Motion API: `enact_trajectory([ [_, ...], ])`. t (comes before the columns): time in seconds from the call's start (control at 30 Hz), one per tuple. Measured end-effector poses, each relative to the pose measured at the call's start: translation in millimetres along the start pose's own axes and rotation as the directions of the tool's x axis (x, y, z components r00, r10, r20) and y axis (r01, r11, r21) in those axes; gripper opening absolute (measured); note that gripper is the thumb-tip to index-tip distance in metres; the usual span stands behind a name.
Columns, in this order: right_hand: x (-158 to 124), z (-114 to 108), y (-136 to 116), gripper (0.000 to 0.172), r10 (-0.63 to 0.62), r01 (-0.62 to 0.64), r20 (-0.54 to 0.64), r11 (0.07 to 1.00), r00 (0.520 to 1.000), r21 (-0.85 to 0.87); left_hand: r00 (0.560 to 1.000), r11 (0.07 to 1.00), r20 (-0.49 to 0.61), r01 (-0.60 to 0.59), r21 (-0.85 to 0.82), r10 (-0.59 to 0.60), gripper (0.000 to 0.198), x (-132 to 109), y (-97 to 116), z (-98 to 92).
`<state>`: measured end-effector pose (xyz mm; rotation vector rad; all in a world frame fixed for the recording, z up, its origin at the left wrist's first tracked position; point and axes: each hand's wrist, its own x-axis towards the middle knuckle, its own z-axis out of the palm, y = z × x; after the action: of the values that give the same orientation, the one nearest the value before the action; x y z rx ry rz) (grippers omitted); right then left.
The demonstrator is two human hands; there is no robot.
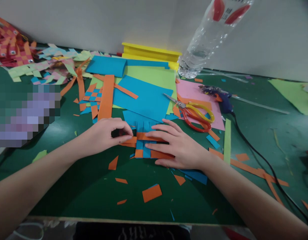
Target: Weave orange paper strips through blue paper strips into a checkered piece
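Note:
In front of me on the table lies a small paper weave (146,146) of blue and orange strips. My left hand (110,133) pinches the left end of an orange paper strip (134,138), which crosses the blue strips. My right hand (177,143) lies over the right side of the weave with its fingers spread, touching the strips and covering part of them. Blue strip ends stand up at the far side of the weave. Just beyond it is a blue paper sheet (144,96).
Red-and-yellow-handled scissors (196,115) rest on pink paper beside a glue gun (222,100) with a black cord. A water bottle (206,40) stands behind. Woven paper pieces (14,50) are heaped at the far left. Orange scraps (152,193) lie near the front edge.

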<state>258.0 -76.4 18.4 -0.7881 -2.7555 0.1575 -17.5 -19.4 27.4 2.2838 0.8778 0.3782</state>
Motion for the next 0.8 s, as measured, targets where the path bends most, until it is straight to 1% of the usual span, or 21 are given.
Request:
enact_trajectory([
  [0.13, 0.2, -0.1, 0.2, 0.039, -0.003, 0.003, -0.013, 1.000, 1.000, 0.005, 1.000, 1.000, 0.025, -0.015, 0.020, 0.015, 0.017, -0.6, -2.2, 1.8],
  [0.23, 0.7, 0.3, 0.6, 0.039, -0.010, 0.010, -0.022, 1.000, 1.000, 0.007, 1.000, 0.999, 0.022, -0.015, 0.044, 0.014, 0.017, -0.8, -2.3, 2.6],
  [0.43, 0.5, 1.2, 0.3, 0.039, -0.011, 0.011, -0.019, 1.000, 1.000, 0.015, 0.999, 0.999, 0.023, 0.042, 0.019, -0.042, 0.019, 1.0, 1.3, 2.0],
  [0.53, 0.2, 1.5, 0.3, 0.039, -0.012, 0.013, -0.022, 1.000, 1.000, 0.017, 0.998, 0.999, 0.026, 0.050, 0.021, -0.050, 0.019, 1.5, 0.6, 3.4],
  [0.7, -0.1, 2.0, 1.1, 0.039, -0.015, 0.015, -0.016, 0.999, 1.000, 0.029, 1.000, 0.999, 0.008, 0.010, 0.050, -0.011, 0.022, 1.2, -1.5, 6.0],
  [0.8, -0.2, 2.6, 1.6, 0.038, -0.018, 0.019, -0.026, 0.999, 0.999, 0.032, 1.000, 0.996, 0.021, -0.023, 0.085, 0.021, 0.022, 1.3, -1.0, 6.9],
])
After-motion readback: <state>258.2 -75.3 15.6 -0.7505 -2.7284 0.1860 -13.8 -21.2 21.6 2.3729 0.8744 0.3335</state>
